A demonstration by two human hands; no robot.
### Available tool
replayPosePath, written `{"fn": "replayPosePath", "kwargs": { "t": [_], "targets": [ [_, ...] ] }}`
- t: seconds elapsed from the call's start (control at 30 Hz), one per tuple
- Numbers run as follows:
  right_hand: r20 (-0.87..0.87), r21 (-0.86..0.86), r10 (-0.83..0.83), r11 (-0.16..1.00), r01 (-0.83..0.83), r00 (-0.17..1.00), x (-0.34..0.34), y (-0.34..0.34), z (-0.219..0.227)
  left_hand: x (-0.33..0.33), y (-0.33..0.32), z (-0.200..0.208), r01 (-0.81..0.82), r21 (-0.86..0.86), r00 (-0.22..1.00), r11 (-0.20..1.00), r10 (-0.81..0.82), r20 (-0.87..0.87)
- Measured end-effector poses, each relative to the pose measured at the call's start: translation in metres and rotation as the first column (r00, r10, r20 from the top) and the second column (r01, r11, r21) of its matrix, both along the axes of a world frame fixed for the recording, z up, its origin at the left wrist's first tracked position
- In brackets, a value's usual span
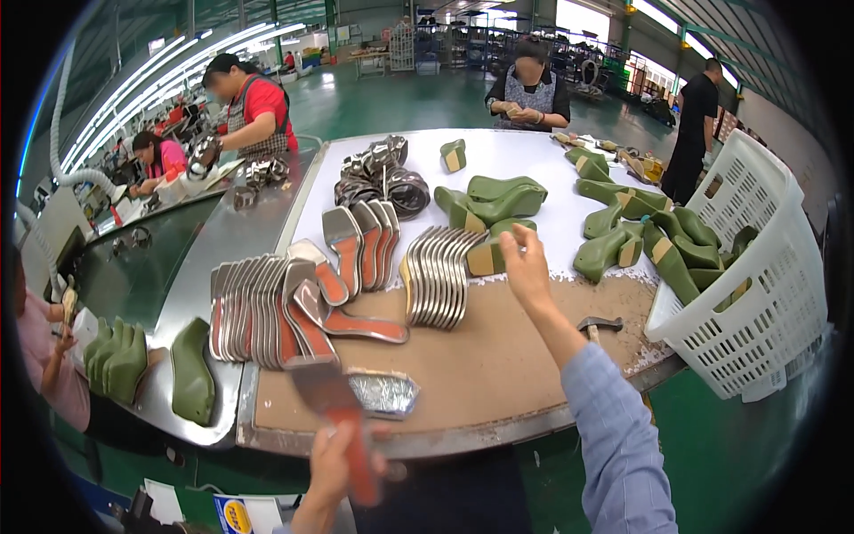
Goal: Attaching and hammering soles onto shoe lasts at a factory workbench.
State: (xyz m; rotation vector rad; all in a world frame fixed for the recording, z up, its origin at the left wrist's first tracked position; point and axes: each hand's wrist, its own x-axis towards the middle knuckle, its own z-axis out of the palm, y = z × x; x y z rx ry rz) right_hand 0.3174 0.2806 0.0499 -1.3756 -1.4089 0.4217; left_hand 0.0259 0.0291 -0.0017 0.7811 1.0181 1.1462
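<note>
My left hand (331, 467) is closed around a shoe sole (342, 400) with an orange face and a silver-grey end; motion blurs it above the table's front edge. Farther off, my right hand (529, 271) has its fingers curled on the end of a green shoe last (485, 259) with a tan patch. A stacked row of silver-edged soles (438, 276) stands just left of that last. More orange-faced soles (253, 307) lean in a long row at the left, with a few loose ones (365, 326) on top and beside them.
A foil-wrapped block (384, 393) and a hammer (598, 326) lie on the brown board. Green lasts (507, 198) are piled behind. A white basket (756, 276) tilts at the right edge. Dark shiny straps (405, 191) lie farther back. Co-workers (531, 93) sit and stand around.
</note>
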Motion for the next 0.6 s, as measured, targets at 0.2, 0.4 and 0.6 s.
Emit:
{"fn": "replayPosePath", "kwargs": {
  "t": [0.2, 0.4, 0.6],
  "targets": [
    [0.300, -0.467, -0.092, 0.854, 0.230, 0.949, -0.009, 0.078, -0.035, -0.023, -0.080, -0.020, -0.523, -0.066, 0.852, 0.850, 0.519, -0.073],
    [0.421, -0.285, 0.027, 0.953, 0.104, 0.907, 0.046, 0.026, -0.053, -0.027, -0.097, -0.011, -0.551, -0.061, 0.835, 0.832, 0.550, -0.031],
    [0.405, -0.024, -0.013, 0.999, 0.025, 0.914, 0.102, -0.061, -0.065, -0.024, -0.087, -0.023, -0.450, 0.011, 0.891, 0.893, 0.448, 0.079]
  ]
}}
